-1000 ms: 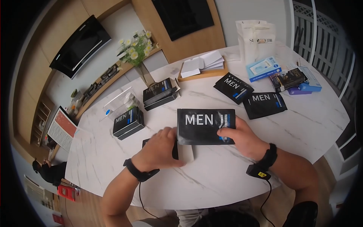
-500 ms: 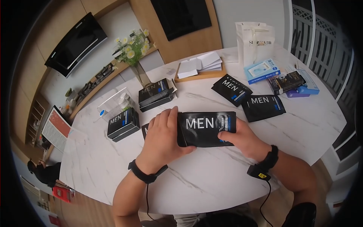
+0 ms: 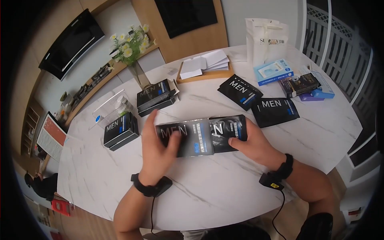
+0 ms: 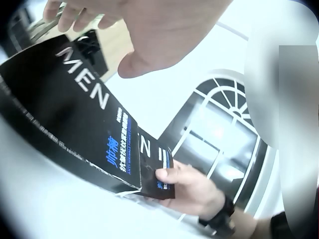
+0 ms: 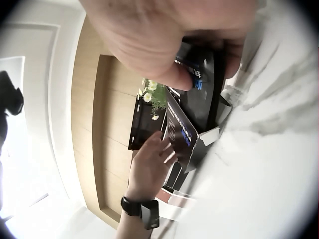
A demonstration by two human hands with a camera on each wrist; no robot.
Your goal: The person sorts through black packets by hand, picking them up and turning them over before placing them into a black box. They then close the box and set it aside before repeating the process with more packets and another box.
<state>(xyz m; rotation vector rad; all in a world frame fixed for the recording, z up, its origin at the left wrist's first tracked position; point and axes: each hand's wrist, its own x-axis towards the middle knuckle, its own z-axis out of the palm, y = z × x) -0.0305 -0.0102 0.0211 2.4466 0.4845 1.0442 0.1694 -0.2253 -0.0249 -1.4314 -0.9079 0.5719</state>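
left hand [image 3: 155, 154] at left end of black box [image 3: 196, 138], fingers extended, thumb spread; right hand [image 3: 260, 144] grips black pouch [image 3: 229, 134], thumb across front. pouch over table [image 3: 224, 196], left part hidden by box. half second ago left hand covered most of box and whole "men" showed on pouch; now box front exposed, just "n" visible. beyond box: open carton [image 3: 155, 96]; nearer left, box stack [image 3: 121, 130]. loose pouches [image 3: 275, 112] farther right; behind them, blue box [image 3: 275, 73], white bag [image 3: 267, 44]. papers [image 3: 204, 65] on wooden tray [image 3: 226, 75].
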